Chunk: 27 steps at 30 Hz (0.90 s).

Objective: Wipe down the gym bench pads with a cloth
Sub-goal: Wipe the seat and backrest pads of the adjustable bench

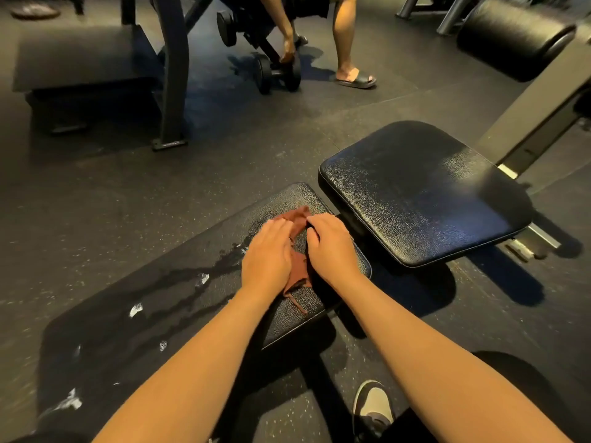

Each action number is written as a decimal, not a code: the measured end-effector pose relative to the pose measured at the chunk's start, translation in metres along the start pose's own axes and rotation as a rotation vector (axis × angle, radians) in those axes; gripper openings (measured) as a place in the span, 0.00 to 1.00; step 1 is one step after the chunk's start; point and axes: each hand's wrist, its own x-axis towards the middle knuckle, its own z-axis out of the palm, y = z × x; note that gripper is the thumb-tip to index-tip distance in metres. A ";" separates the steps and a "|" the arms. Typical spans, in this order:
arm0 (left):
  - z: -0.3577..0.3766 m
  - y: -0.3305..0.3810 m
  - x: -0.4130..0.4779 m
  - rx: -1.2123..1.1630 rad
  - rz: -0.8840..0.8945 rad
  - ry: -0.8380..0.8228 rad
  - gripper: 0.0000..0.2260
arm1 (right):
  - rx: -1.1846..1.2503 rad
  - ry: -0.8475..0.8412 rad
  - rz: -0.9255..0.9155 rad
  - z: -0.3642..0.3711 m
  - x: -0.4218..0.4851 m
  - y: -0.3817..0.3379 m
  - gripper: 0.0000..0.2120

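On the long pad (pixel 179 298), cloth (pixel 298 270), seat pad (pixel 422 193) beside, dumbbell (pixel 278 73), sandal (pixel 356 79) beyond

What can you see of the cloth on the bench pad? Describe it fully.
The cloth is reddish-brown, thin, crumpled fabric with a frayed strand trailing from its near edge. It lies on the black bench pad near its far end. The left hand presses flat on it; the right hand grips it with curled fingers.

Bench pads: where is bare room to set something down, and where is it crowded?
Bare: seat pad. Free though wet: long pad, left of the left hand. Crowded: its end by the seat pad, under right hand and cloth.
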 end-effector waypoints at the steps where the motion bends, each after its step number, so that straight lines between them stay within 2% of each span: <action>1: -0.003 -0.005 0.006 0.015 -0.078 0.006 0.14 | -0.016 -0.028 -0.001 -0.001 0.000 0.001 0.17; 3: -0.002 -0.011 0.012 0.004 -0.191 -0.002 0.17 | -0.049 -0.042 0.003 -0.005 0.000 0.004 0.18; 5: 0.004 -0.006 0.007 -0.021 -0.202 0.012 0.19 | -0.080 -0.004 0.007 -0.008 -0.001 0.008 0.18; 9: 0.018 0.026 -0.015 -0.135 0.027 -0.063 0.19 | -0.131 0.062 0.010 -0.002 0.001 0.013 0.17; 11: 0.020 0.029 -0.017 -0.097 0.084 -0.091 0.21 | -0.103 0.071 0.039 0.000 0.002 0.010 0.18; 18: 0.005 0.004 0.021 -0.028 -0.170 -0.063 0.20 | -0.132 -0.035 0.031 -0.004 -0.005 0.013 0.21; 20: 0.010 0.009 0.019 -0.049 -0.176 -0.020 0.20 | -0.120 -0.040 0.042 -0.008 -0.004 0.016 0.21; 23: 0.016 0.026 0.008 -0.122 -0.044 -0.026 0.19 | -0.085 -0.005 0.055 -0.014 0.003 0.018 0.19; 25: 0.020 0.030 0.002 -0.123 0.080 -0.087 0.20 | -0.066 0.025 0.076 -0.015 0.010 0.018 0.19; 27: 0.022 0.024 0.006 -0.094 0.129 -0.097 0.21 | -0.053 0.035 0.111 -0.014 0.016 0.015 0.18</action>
